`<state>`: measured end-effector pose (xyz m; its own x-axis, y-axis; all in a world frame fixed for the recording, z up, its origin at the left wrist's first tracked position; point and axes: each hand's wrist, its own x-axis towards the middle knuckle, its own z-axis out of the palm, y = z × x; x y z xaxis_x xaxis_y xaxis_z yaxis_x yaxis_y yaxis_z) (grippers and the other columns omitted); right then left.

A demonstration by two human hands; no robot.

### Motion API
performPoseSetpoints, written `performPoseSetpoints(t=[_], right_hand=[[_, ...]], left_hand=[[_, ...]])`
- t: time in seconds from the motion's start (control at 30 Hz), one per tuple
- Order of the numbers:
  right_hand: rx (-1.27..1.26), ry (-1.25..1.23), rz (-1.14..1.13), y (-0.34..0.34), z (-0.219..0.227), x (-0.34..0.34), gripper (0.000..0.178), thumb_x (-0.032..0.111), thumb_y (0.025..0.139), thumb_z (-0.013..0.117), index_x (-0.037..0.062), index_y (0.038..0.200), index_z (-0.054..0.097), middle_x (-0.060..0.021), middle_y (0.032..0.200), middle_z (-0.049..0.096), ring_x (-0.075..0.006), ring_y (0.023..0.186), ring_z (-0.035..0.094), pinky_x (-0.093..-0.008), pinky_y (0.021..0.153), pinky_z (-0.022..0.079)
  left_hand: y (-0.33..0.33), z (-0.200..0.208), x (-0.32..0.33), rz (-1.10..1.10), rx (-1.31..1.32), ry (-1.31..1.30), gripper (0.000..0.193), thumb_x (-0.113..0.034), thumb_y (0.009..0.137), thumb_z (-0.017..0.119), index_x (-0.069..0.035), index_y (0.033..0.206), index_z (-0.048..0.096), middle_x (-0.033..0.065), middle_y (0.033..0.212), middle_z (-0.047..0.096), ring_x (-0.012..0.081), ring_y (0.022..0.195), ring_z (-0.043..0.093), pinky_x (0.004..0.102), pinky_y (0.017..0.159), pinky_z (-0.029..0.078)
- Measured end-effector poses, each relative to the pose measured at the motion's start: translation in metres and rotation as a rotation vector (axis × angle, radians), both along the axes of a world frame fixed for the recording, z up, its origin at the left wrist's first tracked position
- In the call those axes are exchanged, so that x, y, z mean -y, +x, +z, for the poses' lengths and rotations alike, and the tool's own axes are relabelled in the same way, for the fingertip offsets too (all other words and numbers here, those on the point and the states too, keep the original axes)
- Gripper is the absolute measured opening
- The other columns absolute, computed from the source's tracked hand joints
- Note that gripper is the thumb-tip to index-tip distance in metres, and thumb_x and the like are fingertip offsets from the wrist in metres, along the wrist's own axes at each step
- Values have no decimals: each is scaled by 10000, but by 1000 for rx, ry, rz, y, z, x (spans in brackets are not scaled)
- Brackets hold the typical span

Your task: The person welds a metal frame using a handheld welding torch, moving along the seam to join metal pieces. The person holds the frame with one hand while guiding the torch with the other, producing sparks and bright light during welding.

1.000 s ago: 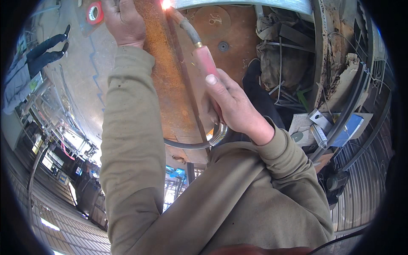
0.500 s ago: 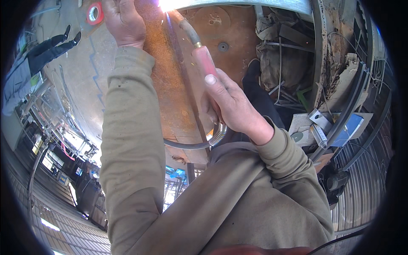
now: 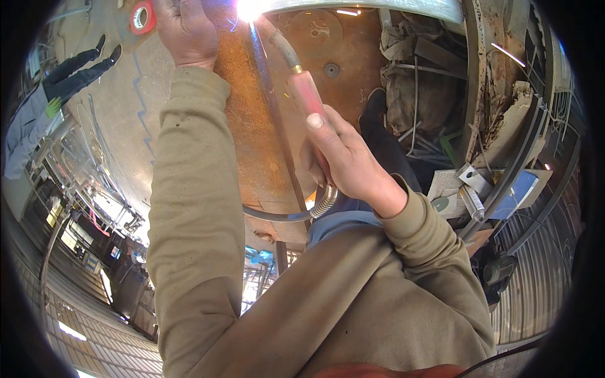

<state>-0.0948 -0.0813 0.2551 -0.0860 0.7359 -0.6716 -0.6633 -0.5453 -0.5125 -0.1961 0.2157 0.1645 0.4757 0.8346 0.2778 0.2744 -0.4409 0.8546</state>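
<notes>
My right hand [image 3: 343, 151] is wrapped round the red handle of a welding torch [image 3: 307, 91], thumb lying along the top. The torch's bent neck points up and left to a glaring white arc, which hides the tip and the joint there. A rusty steel beam [image 3: 249, 126] runs beneath the arc, meeting a curved pale metal piece [image 3: 378, 6] at the upper edge. To the left of the arc, my left hand [image 3: 189, 34] rests by the beam with its fingers curled. The picture's top edge cuts those fingers off, so what they grip cannot be seen.
A roll of red tape [image 3: 142, 17] lies left of my left hand. The torch's hose [image 3: 277, 217] loops under my right wrist. Cloth sacking [image 3: 419, 94], metal uprights and a tube [image 3: 472, 203] crowd the right side. Another person [image 3: 47, 104] stands far left. Sparks fly at upper right.
The arc glare has grown and shifted slightly right, with the torch following a little right and down. New spark streaks show at upper right. The far person's green-gloved hand has come into sight.
</notes>
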Motion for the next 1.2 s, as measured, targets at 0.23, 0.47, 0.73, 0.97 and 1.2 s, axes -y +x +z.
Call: performPoseSetpoints(t=[0.23,0.47,0.73,0.97,1.2], right_hand=[[16,9,16,4,-5,1,669,569,1119,452,-17,1443,463,-49,735,606,-99,569,558,-260,522,454],[2,35,-19,0,-5,0,614,545,1126,456,0,1404,502,-27,771,597,-78,616,573,-247,551,463],[-9,34,27,3,-5,2,664,547,1130,429,-17,1480,432,-35,690,596,-85,527,526,-241,492,417],[-27,6,22,5,-4,2,641,548,1128,446,-19,1427,466,-41,738,596,-91,567,548,-251,521,445],[-27,16,18,8,-3,3,633,552,1127,444,-3,1430,476,-37,745,594,-82,573,550,-243,528,446]], left_hand=[[9,14,5,34,136,-85,284,-176,1047,558,45,1223,587,110,1184,670,187,1064,632,323,953,517],[3,36,2,-300,202,-309,203,-177,1018,573,14,1031,640,39,922,664,116,792,612,252,695,498],[6,6,5,28,289,-222,292,-206,1081,535,-4,1276,610,124,1328,637,224,1244,576,393,1118,432],[11,11,8,7,191,-162,249,-193,1067,573,13,1194,628,90,1135,655,176,1045,608,334,915,483],[8,43,15,-162,306,-467,210,-168,1049,608,30,1107,650,62,964,678,133,860,646,277,724,537]])
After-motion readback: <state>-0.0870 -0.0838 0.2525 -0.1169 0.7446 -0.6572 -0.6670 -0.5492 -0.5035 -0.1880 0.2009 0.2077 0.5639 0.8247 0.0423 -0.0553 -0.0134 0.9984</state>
